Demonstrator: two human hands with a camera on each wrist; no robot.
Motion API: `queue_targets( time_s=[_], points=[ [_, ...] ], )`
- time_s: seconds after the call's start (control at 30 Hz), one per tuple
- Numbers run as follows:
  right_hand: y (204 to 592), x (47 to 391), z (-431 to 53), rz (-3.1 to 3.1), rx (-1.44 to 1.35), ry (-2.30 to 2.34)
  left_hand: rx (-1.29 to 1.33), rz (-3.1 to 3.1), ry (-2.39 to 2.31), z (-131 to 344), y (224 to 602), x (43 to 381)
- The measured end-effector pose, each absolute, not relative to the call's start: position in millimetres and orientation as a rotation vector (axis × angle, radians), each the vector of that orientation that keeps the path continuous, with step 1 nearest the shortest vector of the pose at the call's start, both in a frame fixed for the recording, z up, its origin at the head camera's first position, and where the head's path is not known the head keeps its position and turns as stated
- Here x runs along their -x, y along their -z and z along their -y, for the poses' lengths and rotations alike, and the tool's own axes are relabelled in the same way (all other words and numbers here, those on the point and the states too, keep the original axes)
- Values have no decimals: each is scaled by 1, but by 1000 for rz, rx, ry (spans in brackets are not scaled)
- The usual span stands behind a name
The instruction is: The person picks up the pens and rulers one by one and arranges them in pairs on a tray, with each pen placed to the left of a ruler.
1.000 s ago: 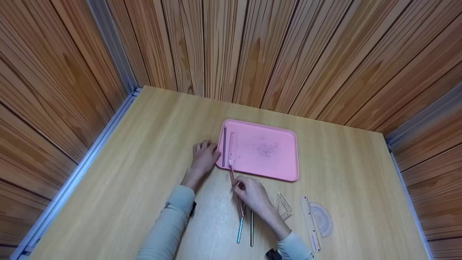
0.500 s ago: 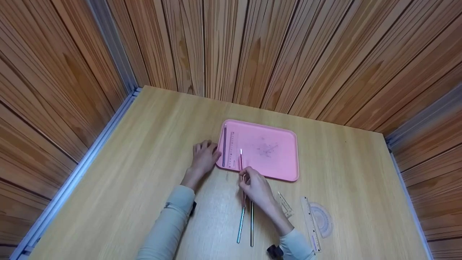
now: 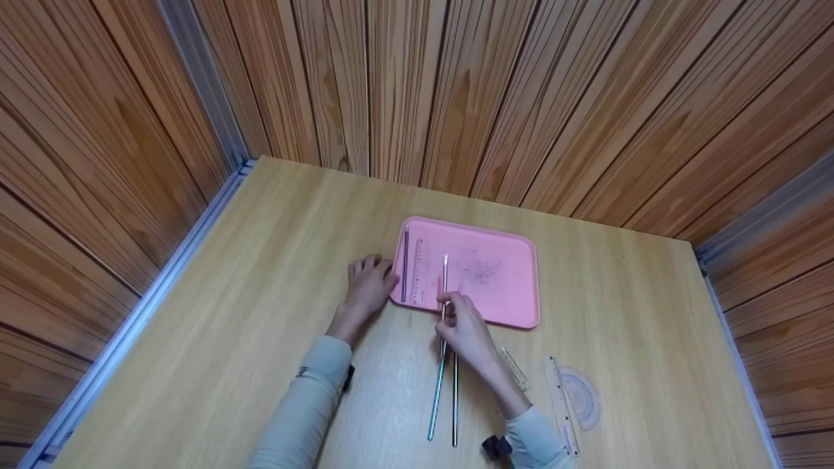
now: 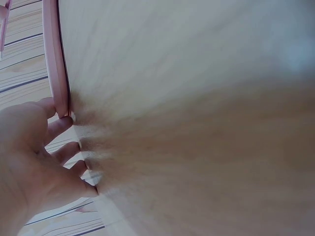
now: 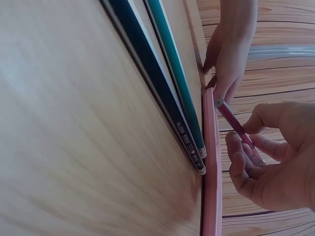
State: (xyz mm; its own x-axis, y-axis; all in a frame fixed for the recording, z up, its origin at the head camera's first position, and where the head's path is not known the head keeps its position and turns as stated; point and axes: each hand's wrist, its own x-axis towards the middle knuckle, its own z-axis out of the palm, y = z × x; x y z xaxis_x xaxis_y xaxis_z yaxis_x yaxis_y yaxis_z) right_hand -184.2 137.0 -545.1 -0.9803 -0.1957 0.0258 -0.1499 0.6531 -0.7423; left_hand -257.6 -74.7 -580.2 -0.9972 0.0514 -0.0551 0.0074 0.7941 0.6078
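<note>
My right hand pinches a red pencil by its middle, over the near edge of the pink tray. In the right wrist view the red pencil slants between thumb and fingers. At the tray's left rim, my left hand holds the near-left corner; the left wrist view shows thumb and index finger on either side of the rim. A dark pencil and a clear ruler lie inside along the left side. Below my right hand lie a teal pencil and a black pencil.
To the right of my right forearm are a small clear set square, partly hidden, another clear ruler and a clear protractor. Wood-panelled walls stand behind and beside the table. Dark marks speckle the tray's floor.
My right hand has moved right and farther over the tray's near edge with the red pencil, which now stands straighter in line with the ruler. The left hand has stayed on the rim.
</note>
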Motion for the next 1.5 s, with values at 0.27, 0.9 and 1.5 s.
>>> queue_targets(
  time_s=[0.27, 0.9, 1.5],
  points=[
    [543, 191, -138, -2805, 234, 1268, -86, -2937, -939, 75, 580, 258],
    [549, 212, -141, -2800, 292, 1174, -57, -2917, -965, 74, 579, 258],
    [552, 226, -143, -2804, 271, 1101, -50, -2898, -961, 76, 579, 258]
  ],
)
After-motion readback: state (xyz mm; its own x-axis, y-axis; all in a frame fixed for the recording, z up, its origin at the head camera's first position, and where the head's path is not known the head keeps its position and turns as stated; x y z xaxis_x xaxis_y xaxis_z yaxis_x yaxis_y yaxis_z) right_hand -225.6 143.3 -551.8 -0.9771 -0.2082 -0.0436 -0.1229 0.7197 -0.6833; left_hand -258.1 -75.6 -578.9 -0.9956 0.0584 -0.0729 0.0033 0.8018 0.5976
